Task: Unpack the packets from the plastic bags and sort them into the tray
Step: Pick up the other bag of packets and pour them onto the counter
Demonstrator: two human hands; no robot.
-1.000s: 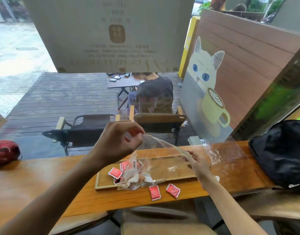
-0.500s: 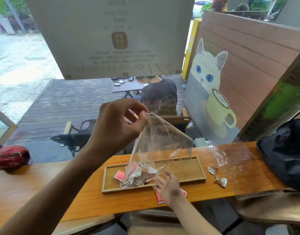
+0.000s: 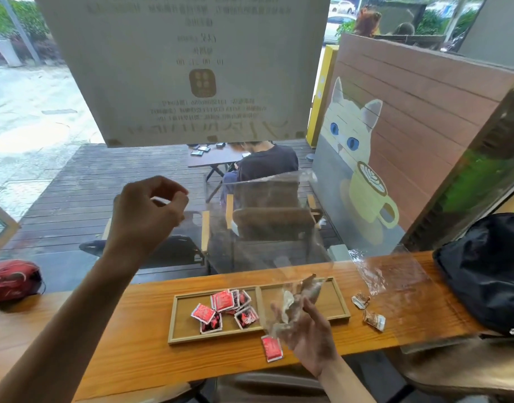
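A wooden tray point(image 3: 172, 321) with two compartments lies on the counter. Several red packets point(image 3: 224, 301) sit in its left compartment. One more red packet point(image 3: 271, 348) lies on the counter in front of the tray. My right hand point(image 3: 309, 335) grips the bottom of a clear plastic bag point(image 3: 267, 225), which stands up above the tray's right compartment. Crumpled brown-and-white packets point(image 3: 290, 301) are bunched inside the bag at my fingers. My left hand point(image 3: 149, 212) hovers up to the left, fingers pinched together, apart from the bag.
Two brown packets point(image 3: 361, 301) point(image 3: 374, 319) lie right of the tray, beside a second clear bag point(image 3: 395, 274). A black backpack point(image 3: 482, 271) fills the counter's right end, and a red bag point(image 3: 11, 279) sits at the far left. Window glass stands just behind the counter.
My left hand let go of the bag's top and drew away to the left. My right hand took the bag's bottom and carried it right, uncovering the red packets in the left compartment.
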